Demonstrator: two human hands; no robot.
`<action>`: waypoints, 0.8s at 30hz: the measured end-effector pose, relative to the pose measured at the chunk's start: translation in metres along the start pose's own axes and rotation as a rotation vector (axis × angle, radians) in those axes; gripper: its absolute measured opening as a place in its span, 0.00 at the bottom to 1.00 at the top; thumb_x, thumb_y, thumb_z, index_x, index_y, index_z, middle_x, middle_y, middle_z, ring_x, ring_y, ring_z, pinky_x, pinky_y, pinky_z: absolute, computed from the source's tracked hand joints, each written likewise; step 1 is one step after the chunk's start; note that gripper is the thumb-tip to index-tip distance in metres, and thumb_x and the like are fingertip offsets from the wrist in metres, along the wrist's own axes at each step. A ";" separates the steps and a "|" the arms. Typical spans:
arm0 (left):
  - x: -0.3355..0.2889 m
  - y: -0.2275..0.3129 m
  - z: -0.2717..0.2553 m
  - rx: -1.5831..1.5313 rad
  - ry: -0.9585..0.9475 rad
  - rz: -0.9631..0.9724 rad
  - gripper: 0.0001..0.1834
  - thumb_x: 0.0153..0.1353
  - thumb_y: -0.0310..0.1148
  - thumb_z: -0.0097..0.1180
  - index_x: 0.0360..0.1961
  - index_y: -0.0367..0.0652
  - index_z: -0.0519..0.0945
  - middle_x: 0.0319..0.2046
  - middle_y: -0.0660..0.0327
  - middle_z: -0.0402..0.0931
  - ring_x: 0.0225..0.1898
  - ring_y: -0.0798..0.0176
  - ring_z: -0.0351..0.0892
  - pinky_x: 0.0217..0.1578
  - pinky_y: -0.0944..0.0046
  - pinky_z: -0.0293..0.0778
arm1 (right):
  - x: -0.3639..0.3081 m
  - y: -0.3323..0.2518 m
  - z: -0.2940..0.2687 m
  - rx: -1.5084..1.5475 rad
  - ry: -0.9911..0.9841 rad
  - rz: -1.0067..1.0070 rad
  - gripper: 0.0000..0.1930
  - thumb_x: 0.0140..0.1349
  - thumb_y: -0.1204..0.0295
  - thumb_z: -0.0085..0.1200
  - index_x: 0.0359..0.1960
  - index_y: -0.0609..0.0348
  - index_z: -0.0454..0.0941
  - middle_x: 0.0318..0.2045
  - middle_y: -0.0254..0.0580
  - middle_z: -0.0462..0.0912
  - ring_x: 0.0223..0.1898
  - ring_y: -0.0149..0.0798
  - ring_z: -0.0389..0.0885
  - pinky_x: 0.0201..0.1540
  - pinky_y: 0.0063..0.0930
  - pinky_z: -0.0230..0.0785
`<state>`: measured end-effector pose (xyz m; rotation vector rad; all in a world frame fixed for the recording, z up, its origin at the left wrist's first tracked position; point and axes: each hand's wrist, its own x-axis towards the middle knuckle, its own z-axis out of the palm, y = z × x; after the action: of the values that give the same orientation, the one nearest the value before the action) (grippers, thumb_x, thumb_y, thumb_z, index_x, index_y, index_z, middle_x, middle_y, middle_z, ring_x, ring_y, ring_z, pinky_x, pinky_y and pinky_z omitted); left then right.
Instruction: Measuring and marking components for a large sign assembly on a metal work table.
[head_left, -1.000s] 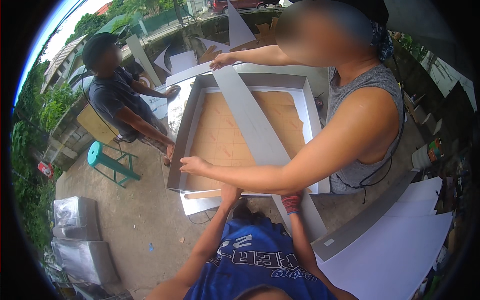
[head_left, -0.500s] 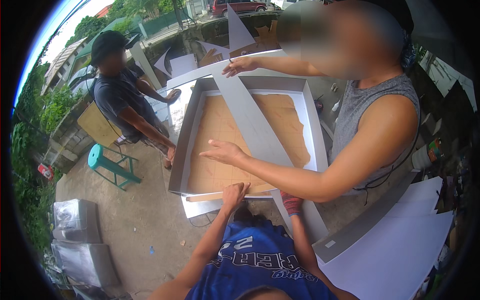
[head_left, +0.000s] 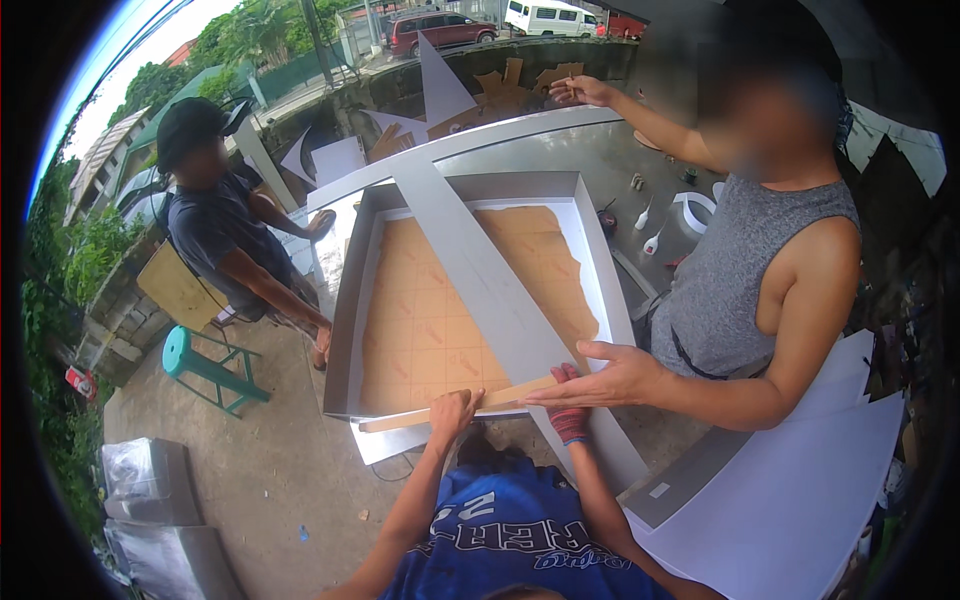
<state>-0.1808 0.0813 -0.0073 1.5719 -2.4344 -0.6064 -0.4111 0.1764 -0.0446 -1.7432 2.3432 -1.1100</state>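
Observation:
My left hand, bare, is closed around a thin wooden strip along the near rim of a large grey shallow box. My right hand, in a red knit glove with bare fingertips, is closed at the strip's right end; a co-worker's open hand partly hides it. A long flat grey panel runs slantwise over the box and passes under my right hand. Brown printed paper lines the white inside of the box.
A co-worker in grey reaches in from the right. Another person stands at the left by the box. A teal stool, wrapped grey blocks and white sheets lie around. Bottles stand beyond the box.
The co-worker's near hand has moved right and back, from above the box to beside my right hand. Their other hand has swung away to the far right. My view has shifted slightly.

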 end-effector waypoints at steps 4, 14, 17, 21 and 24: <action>0.000 0.002 -0.004 0.002 -0.047 0.002 0.30 0.61 0.59 0.43 0.21 0.42 0.80 0.20 0.49 0.77 0.26 0.46 0.79 0.29 0.50 0.71 | 0.001 0.002 0.002 -0.047 0.043 -0.036 0.24 0.52 0.60 0.55 0.52 0.51 0.71 0.55 0.45 0.70 0.58 0.48 0.66 0.59 0.43 0.59; 0.001 0.003 -0.007 -0.033 -0.054 -0.027 0.31 0.58 0.61 0.45 0.21 0.42 0.80 0.19 0.48 0.77 0.26 0.46 0.78 0.29 0.50 0.71 | 0.007 -0.017 -0.015 -0.053 -0.058 0.063 0.26 0.46 0.66 0.59 0.52 0.49 0.71 0.57 0.43 0.69 0.57 0.48 0.66 0.60 0.42 0.58; 0.001 0.003 -0.006 -0.039 -0.011 -0.003 0.31 0.58 0.60 0.47 0.19 0.40 0.79 0.18 0.48 0.76 0.24 0.46 0.77 0.27 0.51 0.69 | 0.007 -0.017 -0.015 -0.046 -0.045 0.052 0.26 0.47 0.66 0.59 0.52 0.49 0.71 0.57 0.43 0.68 0.57 0.48 0.67 0.59 0.42 0.58; 0.002 0.005 -0.006 -0.032 -0.036 -0.012 0.31 0.57 0.60 0.47 0.18 0.40 0.78 0.17 0.48 0.75 0.24 0.46 0.77 0.26 0.50 0.69 | 0.006 -0.016 -0.017 -0.065 -0.037 0.055 0.26 0.47 0.66 0.59 0.52 0.50 0.71 0.57 0.43 0.68 0.57 0.48 0.67 0.59 0.42 0.59; 0.002 0.006 -0.006 -0.053 -0.008 -0.007 0.31 0.57 0.60 0.48 0.18 0.40 0.78 0.16 0.48 0.75 0.22 0.46 0.76 0.26 0.50 0.69 | 0.007 -0.016 -0.018 -0.060 -0.045 0.044 0.27 0.47 0.66 0.59 0.52 0.50 0.70 0.57 0.45 0.69 0.57 0.48 0.67 0.59 0.42 0.59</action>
<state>-0.1842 0.0801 0.0000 1.5611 -2.3987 -0.6738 -0.4078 0.1780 -0.0204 -1.7069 2.4004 -0.9938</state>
